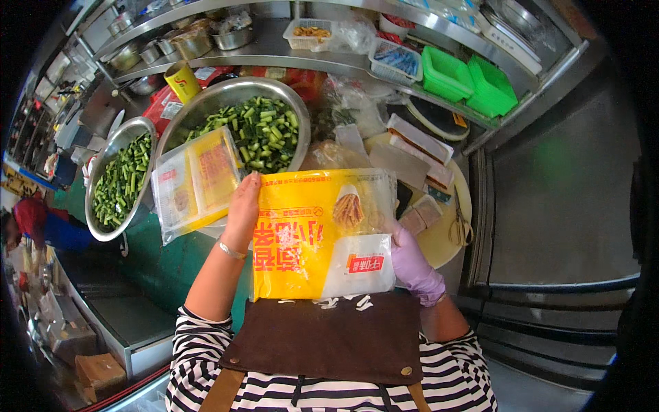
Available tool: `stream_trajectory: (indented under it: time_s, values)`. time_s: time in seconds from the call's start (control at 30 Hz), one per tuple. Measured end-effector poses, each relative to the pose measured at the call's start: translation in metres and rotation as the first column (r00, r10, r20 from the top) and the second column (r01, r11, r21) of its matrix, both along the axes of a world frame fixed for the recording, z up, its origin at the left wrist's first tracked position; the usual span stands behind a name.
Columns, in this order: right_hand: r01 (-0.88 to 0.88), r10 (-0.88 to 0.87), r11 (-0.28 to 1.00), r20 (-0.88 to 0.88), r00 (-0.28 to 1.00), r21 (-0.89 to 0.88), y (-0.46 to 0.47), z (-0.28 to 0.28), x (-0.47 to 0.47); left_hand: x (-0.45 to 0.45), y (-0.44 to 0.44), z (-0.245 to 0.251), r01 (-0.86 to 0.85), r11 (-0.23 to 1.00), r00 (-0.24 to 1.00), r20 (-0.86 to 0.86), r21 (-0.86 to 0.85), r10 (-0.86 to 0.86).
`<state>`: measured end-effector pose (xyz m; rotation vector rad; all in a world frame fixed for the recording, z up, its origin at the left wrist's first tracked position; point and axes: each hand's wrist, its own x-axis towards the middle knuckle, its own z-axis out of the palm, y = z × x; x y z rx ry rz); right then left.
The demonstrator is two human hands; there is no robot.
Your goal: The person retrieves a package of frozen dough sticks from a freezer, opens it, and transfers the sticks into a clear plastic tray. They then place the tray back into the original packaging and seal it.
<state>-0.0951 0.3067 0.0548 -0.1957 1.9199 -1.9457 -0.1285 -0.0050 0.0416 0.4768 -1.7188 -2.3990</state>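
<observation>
A yellow and white plastic food package (304, 226) is held upright before my chest; it bears printing and a picture of fried dough sticks. My bare left hand (243, 203), with a bangle at the wrist, grips its left edge. On its right edge is my right hand (414, 265) in a purple disposable glove. Behind my left hand a second, similar package (193, 180) leans against a large steel bowl (304, 123) of chopped green vegetables (265, 129). Whether my left hand touches that package cannot be told.
A smaller steel bowl (91, 206) of chopped greens stands at the left. Scissors (460, 219) and wrapped food packs (419, 219) lie on a round cutting board (443, 252) at the right. Green plastic baskets (448, 77) sit on a steel shelf (329, 64). A person (56, 226) is at the far left.
</observation>
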Motion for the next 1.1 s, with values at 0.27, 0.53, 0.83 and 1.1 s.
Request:
stream_trajectory:
  time_s: [0.27, 0.53, 0.83, 1.1]
  values:
    - [0.071, -0.027, 0.964, -0.169, 0.985, 0.257, 0.041, -0.007, 0.004, 0.006, -0.025, -0.064, -0.082, 0.965, 0.992, -0.113, -0.250, 0.055]
    - [0.113, -0.105, 0.979, -0.055, 0.993, 0.171, 0.081, 0.001, -0.007, 0.025, -0.084, -0.011, -0.159, 0.895, 0.987, -0.099, -0.416, 0.129]
    - [0.245, -0.244, 0.970, -0.066, 0.968, 0.009, 0.081, 0.014, -0.023, 0.047, -0.239, 0.014, -0.099, 0.260, 0.984, -0.055, -0.961, 0.169]
    - [0.186, -0.194, 0.973, -0.050, 0.980, -0.139, 0.024, 0.045, -0.045, 0.008, -0.306, -0.032, -0.279, 0.587, 0.957, -0.169, -0.760, 0.236]
